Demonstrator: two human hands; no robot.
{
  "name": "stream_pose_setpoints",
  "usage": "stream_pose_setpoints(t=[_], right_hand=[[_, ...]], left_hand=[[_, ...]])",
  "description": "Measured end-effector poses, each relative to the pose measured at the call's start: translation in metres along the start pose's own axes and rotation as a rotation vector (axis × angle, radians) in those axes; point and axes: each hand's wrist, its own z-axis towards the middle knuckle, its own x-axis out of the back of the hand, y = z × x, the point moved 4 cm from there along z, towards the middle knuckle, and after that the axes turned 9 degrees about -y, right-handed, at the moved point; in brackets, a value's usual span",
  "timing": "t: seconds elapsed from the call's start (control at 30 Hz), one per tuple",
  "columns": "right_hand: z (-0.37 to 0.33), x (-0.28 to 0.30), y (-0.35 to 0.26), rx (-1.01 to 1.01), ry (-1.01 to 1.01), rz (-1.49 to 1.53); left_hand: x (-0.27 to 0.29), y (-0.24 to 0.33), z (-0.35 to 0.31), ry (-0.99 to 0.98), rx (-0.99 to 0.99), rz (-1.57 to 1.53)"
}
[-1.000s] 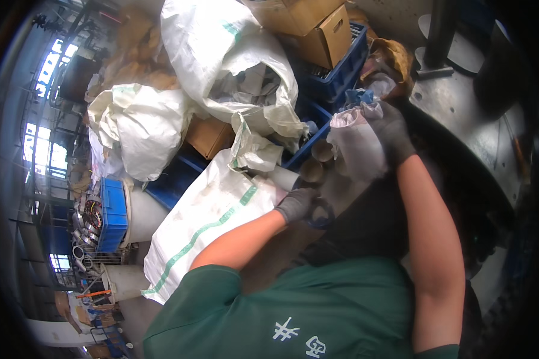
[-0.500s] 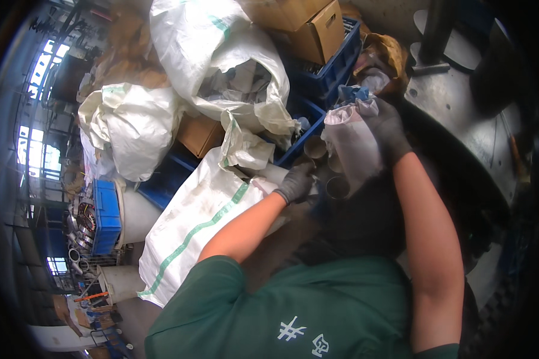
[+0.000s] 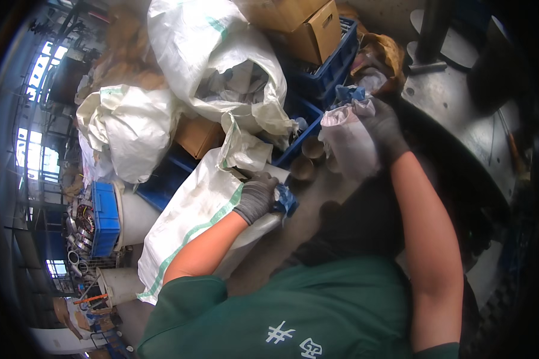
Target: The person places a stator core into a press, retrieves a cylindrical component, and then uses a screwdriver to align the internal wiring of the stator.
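My left hand (image 3: 257,196), in a grey glove, is closed beside the mouth of a white woven sack (image 3: 191,221) with a green stripe. A crumpled blue piece of plastic or cloth (image 3: 286,201) sticks out from its grip. My right hand (image 3: 387,128), also gloved, grips the top of a pale pinkish bag (image 3: 350,143) and holds it upright. Another crumpled blue piece (image 3: 349,93) shows at the far side of that bag's rim. Round brown metal cups or tubes (image 3: 303,169) stand between the two hands.
Behind are a large open white sack (image 3: 221,45) with scraps inside, a smaller white sack (image 3: 132,131), cardboard boxes (image 3: 317,36) and blue crates (image 3: 320,78). At right is a metal plate surface (image 3: 449,102). A blue bin (image 3: 106,215) stands at left.
My left hand has moved left and toward me, from the cups to the striped sack, with the blue crumpled piece now showing in it. My right hand and the pale bag have barely shifted.
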Motion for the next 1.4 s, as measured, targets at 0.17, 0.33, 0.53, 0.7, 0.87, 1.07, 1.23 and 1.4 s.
stream_pose_setpoints(t=[0.17,0.33,0.53,0.7,0.87,1.07,1.23,1.4], right_hand=[[0.005,0.009,0.012,-0.053,0.022,-0.077],[0.008,0.001,0.015,-0.033,0.001,-0.087],[0.010,0.006,0.025,-0.028,0.011,-0.012],[0.009,0.005,0.027,-0.050,0.025,-0.061],[0.013,-0.001,0.024,-0.052,-0.006,-0.037],[0.013,0.005,0.030,-0.048,0.002,-0.067],[0.011,0.003,0.027,-0.052,-0.007,-0.014],[0.007,0.020,0.035,-0.063,0.041,-0.109]], left_hand=[[-0.073,0.021,0.033,0.012,-0.061,-0.319],[-0.132,0.029,0.071,0.040,-0.023,-0.432],[-0.122,0.036,0.080,0.061,-0.031,-0.357],[-0.078,0.040,0.063,0.229,-0.104,-0.508],[-0.055,0.050,0.042,0.287,-0.350,-0.545],[-0.152,0.096,0.048,-0.175,-0.465,-0.414],[-0.248,0.119,0.053,-0.380,-0.571,-0.059],[-0.218,0.137,0.068,-0.107,-0.240,-0.175]])
